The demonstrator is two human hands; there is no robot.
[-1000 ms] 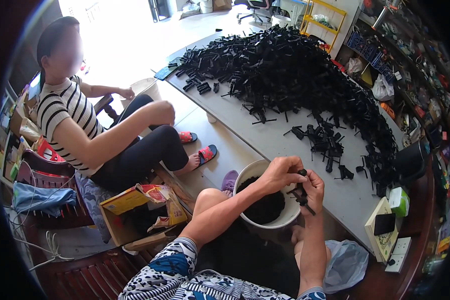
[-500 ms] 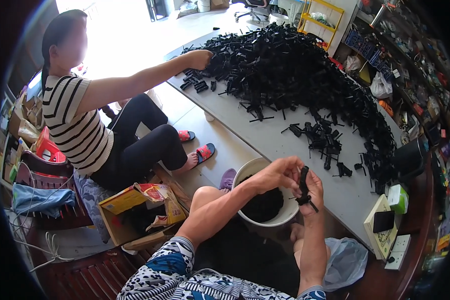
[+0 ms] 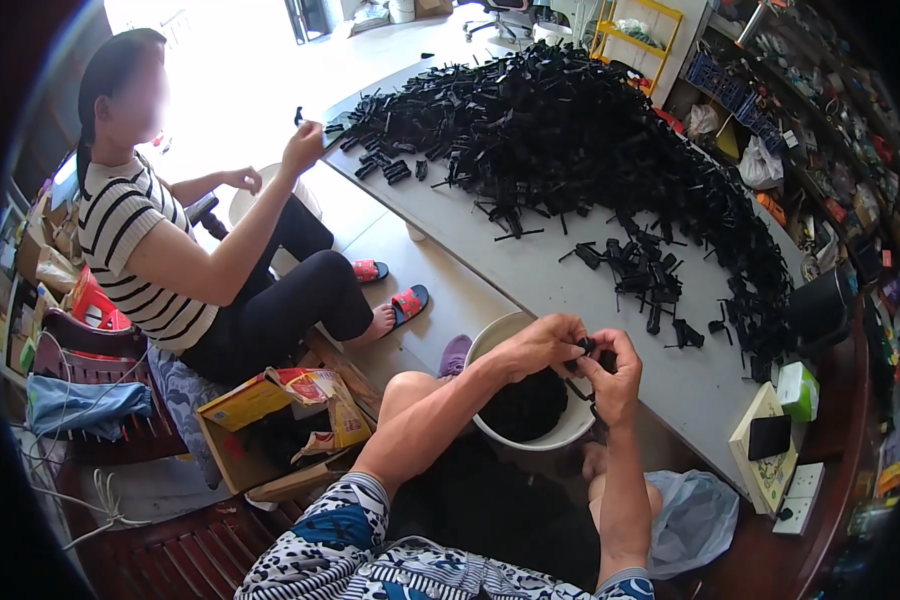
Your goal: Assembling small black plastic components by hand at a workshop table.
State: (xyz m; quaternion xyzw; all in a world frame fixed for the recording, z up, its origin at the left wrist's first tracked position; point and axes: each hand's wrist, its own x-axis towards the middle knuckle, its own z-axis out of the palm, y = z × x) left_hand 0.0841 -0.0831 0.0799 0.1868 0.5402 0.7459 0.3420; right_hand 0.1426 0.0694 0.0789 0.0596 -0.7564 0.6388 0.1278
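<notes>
A small black plastic part (image 3: 586,346) is held between my two hands, over the rim of a white bucket (image 3: 482,352). My left hand (image 3: 548,345) pinches it from the left with thumb and fingers. On its other side, the bent fingers of my right hand (image 3: 615,375) grip it, and a thin dark end shows below them. The fingers cover much of the part, so its full shape is hidden. Dark small pieces (image 3: 525,408) lie inside the bucket beneath my hands.
A large heap of black parts (image 3: 570,130) covers much of the grey table (image 3: 470,235). At left a seated co-worker (image 3: 160,240) holds up a black piece (image 3: 299,116). An open carton (image 3: 230,405) stands beside me. A phone (image 3: 769,438) lies on a box near the right edge.
My hands have come closer together, and the black part has turned from upright to mostly covered by fingers. The co-worker's hand has drawn back from the heap with a piece.
</notes>
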